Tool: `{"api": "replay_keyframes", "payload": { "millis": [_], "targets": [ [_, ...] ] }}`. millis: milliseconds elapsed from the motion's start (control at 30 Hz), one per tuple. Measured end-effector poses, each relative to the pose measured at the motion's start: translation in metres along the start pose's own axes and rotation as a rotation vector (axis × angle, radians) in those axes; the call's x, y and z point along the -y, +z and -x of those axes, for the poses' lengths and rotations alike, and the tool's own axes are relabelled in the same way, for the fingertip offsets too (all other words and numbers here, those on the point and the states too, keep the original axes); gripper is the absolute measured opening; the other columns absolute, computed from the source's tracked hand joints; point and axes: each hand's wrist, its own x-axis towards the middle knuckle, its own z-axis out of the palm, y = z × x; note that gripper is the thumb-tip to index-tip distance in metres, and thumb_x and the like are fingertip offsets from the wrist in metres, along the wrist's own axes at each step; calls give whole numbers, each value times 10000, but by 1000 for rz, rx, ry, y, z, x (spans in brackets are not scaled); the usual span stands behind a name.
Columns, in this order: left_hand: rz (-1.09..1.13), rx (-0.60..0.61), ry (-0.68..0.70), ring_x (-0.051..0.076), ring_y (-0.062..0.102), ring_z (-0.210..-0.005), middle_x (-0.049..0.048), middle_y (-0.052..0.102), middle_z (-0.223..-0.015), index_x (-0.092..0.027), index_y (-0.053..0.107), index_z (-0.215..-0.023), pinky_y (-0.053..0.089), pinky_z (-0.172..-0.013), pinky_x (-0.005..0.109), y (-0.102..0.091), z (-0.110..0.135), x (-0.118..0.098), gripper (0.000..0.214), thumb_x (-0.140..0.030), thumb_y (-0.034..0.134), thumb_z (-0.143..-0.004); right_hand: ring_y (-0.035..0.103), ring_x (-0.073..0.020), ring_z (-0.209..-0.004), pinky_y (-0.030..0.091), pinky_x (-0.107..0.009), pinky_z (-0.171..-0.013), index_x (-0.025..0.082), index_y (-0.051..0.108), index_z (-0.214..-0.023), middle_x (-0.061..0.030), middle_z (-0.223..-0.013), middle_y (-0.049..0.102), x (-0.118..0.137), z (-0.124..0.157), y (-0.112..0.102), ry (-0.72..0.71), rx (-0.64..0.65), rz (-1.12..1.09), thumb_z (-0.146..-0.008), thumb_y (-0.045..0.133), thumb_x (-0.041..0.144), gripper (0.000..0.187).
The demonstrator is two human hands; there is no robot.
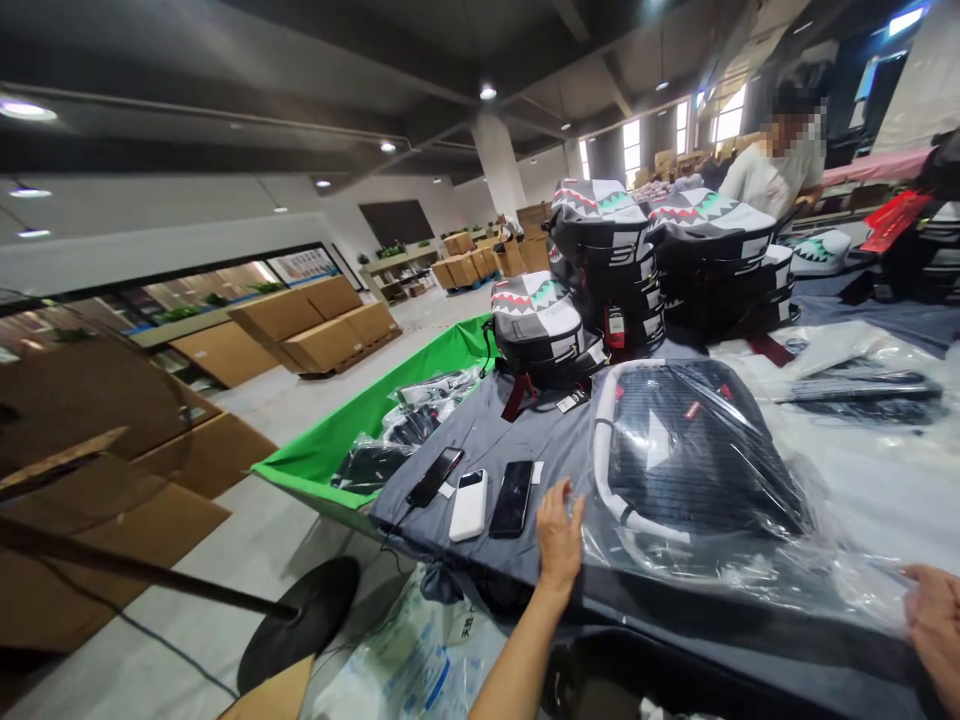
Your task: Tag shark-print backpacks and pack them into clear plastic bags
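Observation:
A dark backpack with a ribbed back panel and white strap lies flat in a clear plastic bag on the cloth-covered table. My left hand is at the left edge of the bag, its thumb and fingers apart, holding nothing that I can see. At the right edge of the view, my right hand has its fingertips closed on the open end of the plastic bag; part of this hand is out of frame. Left of my left hand lie a black phone, a white power bank and another dark phone.
Stacked backpacks with a zigzag pattern stand behind. More plastic bags lie at the right. A green-lined bin holding bagged goods adjoins the table's left side. Cardboard boxes stand on the floor. Another person is across the table.

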Motion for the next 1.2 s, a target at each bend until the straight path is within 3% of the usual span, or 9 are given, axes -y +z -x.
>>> {"api": "replay_keyframes", "payload": {
  "millis": [67,133,200,267,467,633,867,1067,1200],
  "targets": [
    [-163,90,295,337,525,-1313,153,636,-1348,-219,643,-1242,334,-1148,557,12,6,-24,453,-538,630,-920,570,-283,-546,429,-409,-536,354,577,-804,-23,-622,593,2,4,-4,-4,-4,-10,-606,464,479,260],
    [-295,299,572,352,427,-1400,137,598,-1408,-226,653,-1218,230,-1201,586,30,11,-48,491,-560,719,-864,561,-287,-540,420,-410,-541,354,585,-818,-22,-585,574,7,8,-6,19,-18,-6,-653,454,484,248],
    [-326,492,674,362,400,-1406,121,617,-1368,-219,677,-1092,241,-1194,571,47,12,-65,587,-650,818,-721,560,-291,-547,416,-409,-549,348,583,-821,-24,-565,563,15,11,-8,50,-34,12,-679,440,489,246],
    [-319,603,666,351,431,-1363,110,648,-1285,-211,675,-967,302,-1151,534,57,11,-73,596,-677,856,-643,562,-289,-559,418,-406,-559,334,580,-822,-28,-579,570,23,12,-11,51,-20,20,-687,428,499,262],
    [-249,697,504,254,488,-1270,40,698,-1218,-224,699,-851,359,-1073,451,47,8,-68,179,-387,763,-891,561,-280,-542,447,-411,-613,289,581,-827,-25,-554,551,38,11,-17,87,18,-11,-675,391,555,361],
    [-244,743,456,255,486,-1283,32,711,-1241,-229,720,-853,342,-1082,483,40,12,-71,84,-270,718,-926,563,-268,-501,454,-406,-607,281,574,-822,-11,-536,542,35,11,-15,87,14,-64,-688,392,588,382],
    [-211,746,473,239,522,-1252,41,721,-1223,-231,716,-862,339,-1074,455,44,2,-80,48,-250,735,-901,572,-279,-514,486,-425,-663,286,578,-806,-3,-497,541,36,12,-17,64,1,-92,-664,385,584,382],
    [-174,827,316,238,617,-1080,30,771,-1056,-224,719,-695,379,-995,429,56,-29,-75,157,-283,800,-816,583,-281,-538,486,-424,-664,292,568,-786,-18,-537,562,34,7,-18,58,29,-65,-597,373,604,414],
    [-217,841,408,212,631,-1061,27,766,-1006,-221,727,-729,381,-985,389,57,-25,-71,210,-261,681,-929,597,-277,-563,476,-412,-645,300,572,-784,-24,-587,580,29,5,-17,64,39,-34,-568,395,568,387]
  ]
}}
